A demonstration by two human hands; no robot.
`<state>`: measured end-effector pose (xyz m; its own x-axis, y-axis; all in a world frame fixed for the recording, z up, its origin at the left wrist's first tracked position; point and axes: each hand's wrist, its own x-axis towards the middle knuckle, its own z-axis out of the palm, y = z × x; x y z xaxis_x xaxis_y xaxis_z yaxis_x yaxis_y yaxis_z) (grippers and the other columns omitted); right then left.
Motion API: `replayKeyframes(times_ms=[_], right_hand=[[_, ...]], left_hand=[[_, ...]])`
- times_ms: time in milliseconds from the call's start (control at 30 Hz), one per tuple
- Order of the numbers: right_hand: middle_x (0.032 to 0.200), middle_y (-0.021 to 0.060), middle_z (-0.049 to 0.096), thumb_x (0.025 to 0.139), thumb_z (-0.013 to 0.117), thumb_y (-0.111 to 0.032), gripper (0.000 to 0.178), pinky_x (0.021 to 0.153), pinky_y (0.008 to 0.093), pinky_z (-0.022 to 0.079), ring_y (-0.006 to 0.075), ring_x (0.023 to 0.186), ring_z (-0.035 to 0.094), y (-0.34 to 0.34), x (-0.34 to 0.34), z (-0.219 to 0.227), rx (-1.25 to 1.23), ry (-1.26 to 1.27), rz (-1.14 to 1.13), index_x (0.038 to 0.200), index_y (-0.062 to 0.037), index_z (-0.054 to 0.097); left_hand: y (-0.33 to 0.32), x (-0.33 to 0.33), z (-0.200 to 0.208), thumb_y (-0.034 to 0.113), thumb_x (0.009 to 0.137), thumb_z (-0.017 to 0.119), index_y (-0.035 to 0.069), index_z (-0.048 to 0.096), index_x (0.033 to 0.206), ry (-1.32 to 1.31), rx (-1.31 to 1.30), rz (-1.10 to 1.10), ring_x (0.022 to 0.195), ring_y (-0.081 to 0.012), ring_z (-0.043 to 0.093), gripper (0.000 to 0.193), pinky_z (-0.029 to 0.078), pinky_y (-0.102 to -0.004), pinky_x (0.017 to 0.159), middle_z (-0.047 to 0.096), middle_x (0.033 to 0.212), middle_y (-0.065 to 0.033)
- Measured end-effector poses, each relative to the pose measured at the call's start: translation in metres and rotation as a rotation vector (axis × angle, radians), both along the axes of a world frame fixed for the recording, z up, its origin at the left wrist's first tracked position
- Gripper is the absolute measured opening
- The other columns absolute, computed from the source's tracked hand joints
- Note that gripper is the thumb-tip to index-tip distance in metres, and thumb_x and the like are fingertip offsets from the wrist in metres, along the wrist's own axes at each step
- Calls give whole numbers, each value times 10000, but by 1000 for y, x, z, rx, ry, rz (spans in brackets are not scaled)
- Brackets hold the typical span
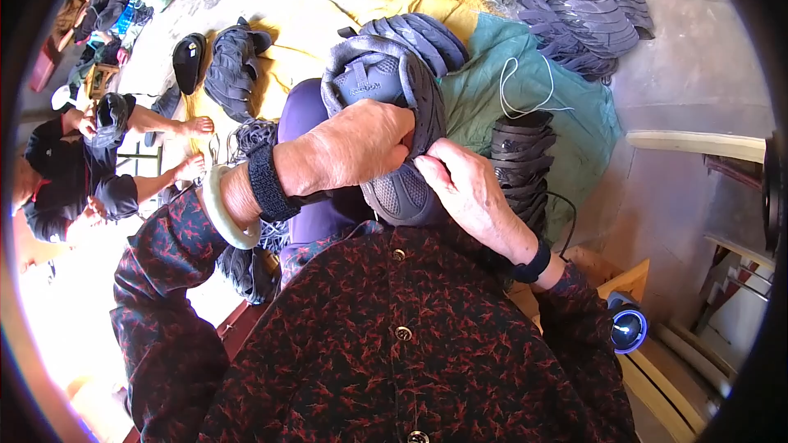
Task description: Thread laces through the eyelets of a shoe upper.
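A dark grey shoe (402,194) rests on my lap, its padded collar away from me and its mesh toe near my body. My left hand (357,139) lies across the shoe's upper, fingers curled over its side and partly hidden. My right hand (469,189) is closed at the shoe's right side, thumb and forefinger pinched against its edge close to the left fingertips. Whether a thread or small tool sits between those fingers is too small to make out.
Stacked dark shoe parts (521,164) stand right of my lap, with a white cord (529,102) on green cloth behind. More bundles (583,12) lie far right. Finished-looking shoes (234,66) sit on yellow cloth. At left, another person (78,172) holds a shoe. A wooden bench (665,394) stands lower right.
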<state>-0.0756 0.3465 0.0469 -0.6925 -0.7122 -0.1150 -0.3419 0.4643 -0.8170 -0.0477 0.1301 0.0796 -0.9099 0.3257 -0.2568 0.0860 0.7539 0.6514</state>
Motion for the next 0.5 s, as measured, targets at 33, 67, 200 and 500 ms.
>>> replayKeyframes(times_ms=[33,67,200,500], right_hand=[[776,200,600,976,646,-203,212,641,484,474,420,743,622,-1,1,0,1,-1,3,897,-26,560],[777,198,603,976,643,-195,198,646,483,483,420,752,628,-2,3,0,-2,24,0,901,-29,563],[779,202,609,983,623,-175,173,664,480,513,426,780,643,-11,6,-6,-81,191,-15,901,-34,563],[862,239,618,1038,562,-231,229,695,498,492,457,816,629,-11,-9,2,15,-94,102,960,-18,527]], left_hand=[[1,0,4,123,883,648,-42,627,949,9,-70,-70,766,-401,696,180,557,-453,665,681,808,-239],[4,1,7,123,883,648,-42,627,949,7,-69,-67,766,-401,696,180,557,-453,665,681,808,-239],[10,4,12,101,880,641,-20,549,925,154,-305,-194,755,-391,704,159,567,-462,639,660,731,-183],[-15,8,24,83,836,610,47,541,936,509,-568,-270,594,-306,676,126,534,-387,516,595,627,-82]])
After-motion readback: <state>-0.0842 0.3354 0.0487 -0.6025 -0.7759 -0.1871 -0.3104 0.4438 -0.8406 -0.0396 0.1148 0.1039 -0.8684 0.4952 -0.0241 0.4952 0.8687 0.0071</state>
